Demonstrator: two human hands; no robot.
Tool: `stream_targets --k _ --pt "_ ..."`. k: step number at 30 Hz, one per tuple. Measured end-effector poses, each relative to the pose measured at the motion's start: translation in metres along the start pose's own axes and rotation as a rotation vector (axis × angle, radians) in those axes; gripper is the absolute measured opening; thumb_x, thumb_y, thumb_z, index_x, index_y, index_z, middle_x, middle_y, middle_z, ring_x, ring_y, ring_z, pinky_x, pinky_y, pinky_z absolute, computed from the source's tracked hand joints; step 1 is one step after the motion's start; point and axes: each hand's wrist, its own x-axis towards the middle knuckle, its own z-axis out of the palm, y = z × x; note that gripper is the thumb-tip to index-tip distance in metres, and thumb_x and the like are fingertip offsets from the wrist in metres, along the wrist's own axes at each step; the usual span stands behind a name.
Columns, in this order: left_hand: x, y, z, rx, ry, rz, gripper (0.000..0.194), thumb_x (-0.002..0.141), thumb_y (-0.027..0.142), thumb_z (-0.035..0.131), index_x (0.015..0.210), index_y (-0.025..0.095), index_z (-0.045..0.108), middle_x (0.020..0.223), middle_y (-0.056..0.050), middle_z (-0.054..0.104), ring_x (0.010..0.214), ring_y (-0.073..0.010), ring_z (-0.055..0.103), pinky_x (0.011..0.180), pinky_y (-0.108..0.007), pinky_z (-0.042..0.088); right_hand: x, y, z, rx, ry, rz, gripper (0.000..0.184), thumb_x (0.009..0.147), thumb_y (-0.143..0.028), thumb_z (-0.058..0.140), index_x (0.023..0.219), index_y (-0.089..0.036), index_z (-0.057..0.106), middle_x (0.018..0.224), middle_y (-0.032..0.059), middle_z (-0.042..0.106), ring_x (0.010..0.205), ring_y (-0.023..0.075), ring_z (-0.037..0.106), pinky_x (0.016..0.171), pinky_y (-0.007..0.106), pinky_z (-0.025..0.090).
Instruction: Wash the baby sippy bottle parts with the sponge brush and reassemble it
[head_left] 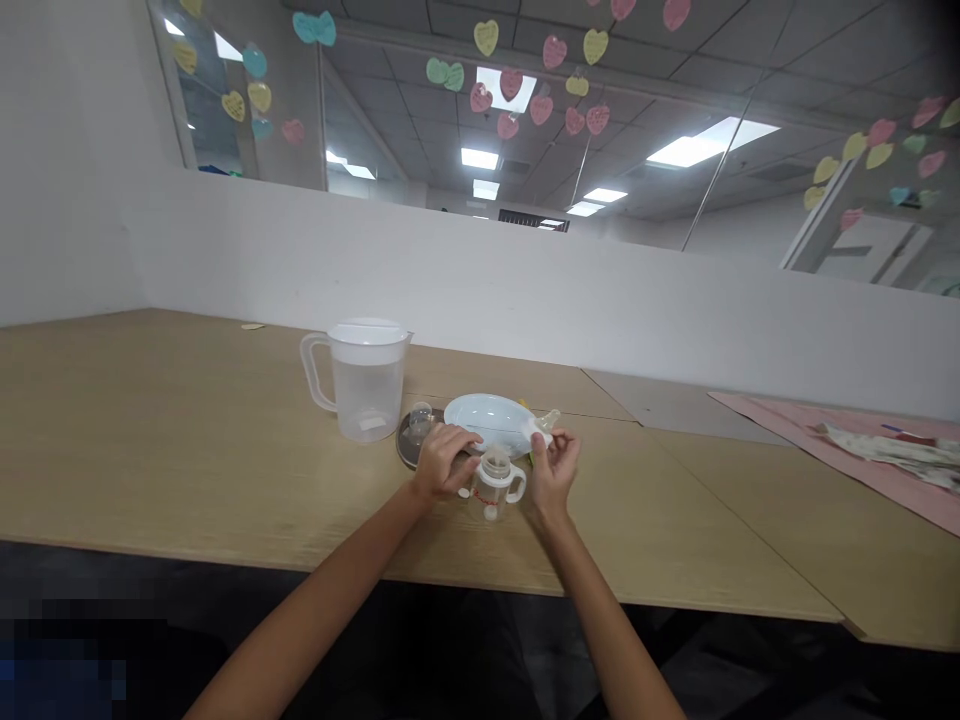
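A clear baby bottle [491, 497] with white side handles and red lettering stands upright on the table, its threaded mouth uncovered. My left hand [446, 462] is curled at the bottle's left side, thumb and fingers closed about the left handle, which it mostly hides. Just right of and above the bottle, my right hand [553, 470] pinches a bottle nipple [550, 420] by its white collar, with the clear teat pointing up and right. Behind both hands lies a pale blue oval dish [487, 402]. A small clear cap [421, 417] sits on a dark round tray [407, 452].
A translucent lidded pitcher [367, 395] holding clear liquid stands left of the tray. At the far right a pink cloth [750, 412] carries a crumpled whitish item [885, 452]. Behind the wooden table [210, 440] rises a white wall with windows above.
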Motion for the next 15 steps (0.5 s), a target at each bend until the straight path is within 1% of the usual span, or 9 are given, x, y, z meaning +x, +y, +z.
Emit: stream_targets --k 3,6,8,11,12,13,14,15 --pt "-0.001 0.003 0.004 -0.005 -0.074 -0.001 0.041 0.083 0.056 0.039 0.083 0.018 0.056 0.074 -0.006 0.061 0.07 -0.0192 0.054 0.072 -0.036 0.04 -0.012 0.006 0.001 -0.04 -0.137 -0.062 0.03 0.081 -0.04 0.058 0.098 -0.021 0.044 0.093 0.0048 0.057 0.087 0.0165 0.06 0.078 0.032 0.048" --pt "-0.003 0.004 0.007 0.009 -0.134 -0.046 0.039 0.079 0.057 0.042 0.078 0.02 0.051 0.07 -0.005 0.057 0.068 -0.0187 0.052 0.072 -0.035 0.04 -0.018 0.011 0.001 -0.121 -0.246 -0.127 0.03 0.082 -0.039 0.057 0.102 -0.02 0.044 0.097 0.0078 0.059 0.091 0.0192 0.061 0.08 0.035 0.049" --pt "-0.005 0.003 0.009 0.016 -0.171 -0.077 0.037 0.077 0.057 0.043 0.075 0.021 0.049 0.068 -0.005 0.056 0.067 -0.0186 0.051 0.073 -0.036 0.04 -0.02 0.013 0.001 -0.179 -0.288 -0.163 0.03 0.083 -0.038 0.057 0.103 -0.02 0.044 0.098 0.0093 0.06 0.091 0.0204 0.062 0.078 0.035 0.05" --pt "-0.003 0.0 0.012 0.026 -0.193 -0.103 0.035 0.076 0.056 0.044 0.074 0.021 0.049 0.068 -0.005 0.056 0.066 -0.0187 0.051 0.073 -0.036 0.041 -0.023 0.013 -0.001 -0.249 -0.301 -0.221 0.031 0.082 -0.038 0.058 0.104 -0.019 0.046 0.097 0.0101 0.061 0.09 0.021 0.062 0.077 0.036 0.052" --pt "-0.001 0.001 0.011 0.027 -0.176 -0.092 0.035 0.076 0.056 0.044 0.074 0.021 0.049 0.068 -0.005 0.056 0.066 -0.0187 0.052 0.073 -0.037 0.042 -0.024 0.013 -0.001 -0.268 -0.299 -0.241 0.032 0.081 -0.038 0.059 0.105 -0.019 0.047 0.096 0.01 0.061 0.09 0.0211 0.063 0.077 0.036 0.052" --pt "0.001 0.003 0.009 0.028 -0.131 -0.066 0.034 0.076 0.056 0.044 0.074 0.021 0.049 0.068 -0.005 0.057 0.067 -0.019 0.052 0.073 -0.037 0.042 -0.024 0.013 -0.001 -0.28 -0.298 -0.259 0.033 0.081 -0.037 0.059 0.105 -0.019 0.047 0.097 0.01 0.061 0.09 0.0212 0.063 0.078 0.036 0.052" --pt "0.004 0.007 0.005 0.029 -0.055 -0.034 0.035 0.076 0.056 0.045 0.075 0.021 0.05 0.07 -0.005 0.058 0.068 -0.0196 0.053 0.073 -0.038 0.042 -0.025 0.013 -0.001 -0.286 -0.296 -0.273 0.034 0.081 -0.037 0.06 0.107 -0.019 0.048 0.098 0.0102 0.061 0.09 0.0213 0.062 0.078 0.037 0.052" --pt "0.006 0.013 0.0 0.03 0.051 -0.004 0.035 0.076 0.056 0.044 0.076 0.022 0.051 0.072 -0.006 0.06 0.07 -0.0205 0.055 0.074 -0.039 0.043 -0.025 0.014 -0.001 -0.287 -0.294 -0.281 0.035 0.08 -0.037 0.06 0.107 -0.019 0.048 0.099 0.0103 0.061 0.091 0.0214 0.062 0.079 0.037 0.052"
